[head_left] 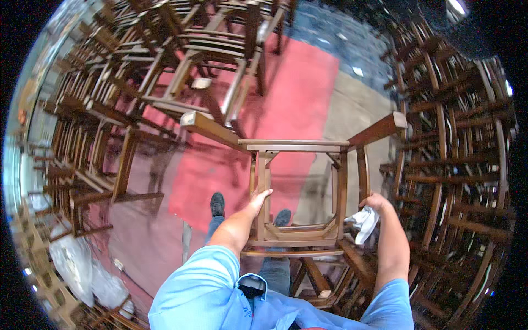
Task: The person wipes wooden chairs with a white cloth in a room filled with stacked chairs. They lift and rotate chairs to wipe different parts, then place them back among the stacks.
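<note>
A brown wooden chair frame with an open seat is in front of me, two of its legs spreading toward the far side. My left hand is closed round the left seat rail, its thumb lying on top. At the right side, my right hand is closed on a crumpled white cloth, and its fingers meet the frame's right-hand rail. The cloth hangs below that hand, beside the frame. Some of my right fingertips are hidden behind the wood.
Similar wooden frames stand at the far left, and a dense stack rises along the right. Red sheeting covers part of the floor. Clear plastic bags lie at the lower left. More frame parts are close by my legs.
</note>
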Available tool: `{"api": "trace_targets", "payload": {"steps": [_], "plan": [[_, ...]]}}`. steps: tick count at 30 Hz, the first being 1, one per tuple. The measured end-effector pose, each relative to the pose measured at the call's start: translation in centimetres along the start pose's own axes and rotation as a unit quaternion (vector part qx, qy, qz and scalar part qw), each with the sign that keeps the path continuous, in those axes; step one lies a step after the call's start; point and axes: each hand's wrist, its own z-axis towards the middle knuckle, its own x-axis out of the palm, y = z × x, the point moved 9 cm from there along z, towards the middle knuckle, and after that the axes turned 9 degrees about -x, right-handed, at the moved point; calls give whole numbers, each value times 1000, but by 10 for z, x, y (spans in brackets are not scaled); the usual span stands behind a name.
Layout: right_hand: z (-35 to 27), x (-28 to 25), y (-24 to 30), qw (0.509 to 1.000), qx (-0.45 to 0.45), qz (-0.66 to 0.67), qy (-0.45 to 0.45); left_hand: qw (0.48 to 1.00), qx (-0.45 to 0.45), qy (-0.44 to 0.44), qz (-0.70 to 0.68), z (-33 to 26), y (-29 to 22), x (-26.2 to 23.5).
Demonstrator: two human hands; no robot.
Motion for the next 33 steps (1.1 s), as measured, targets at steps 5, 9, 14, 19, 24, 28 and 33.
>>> {"api": "trace_targets", "payload": {"steps": [5, 9, 14, 19, 24, 28, 33], "plan": [[-54, 43, 69, 987, 25, 136, 79, 997, 69, -47, -7, -89, -36, -46], [-48, 51, 126, 987, 56, 121, 90, 993, 102, -57, 15, -83, -74, -99], [-79, 200, 209, 954, 47, 267, 125, 984, 106, -139, 42, -121, -80, -254], [-68, 280, 244, 919, 28, 385, 78, 970, 89, -167, 155, -120, -126, -326], [-58, 342, 272, 914, 33, 404, 33, 967, 102, -154, 178, -99, -170, -384], [-68, 374, 328, 906, 30, 421, 8, 958, 128, -163, 198, -79, -189, -440], [-62, 397, 360, 884, 30, 466, -19, 964, 146, -121, 189, -54, -218, -460]]}}
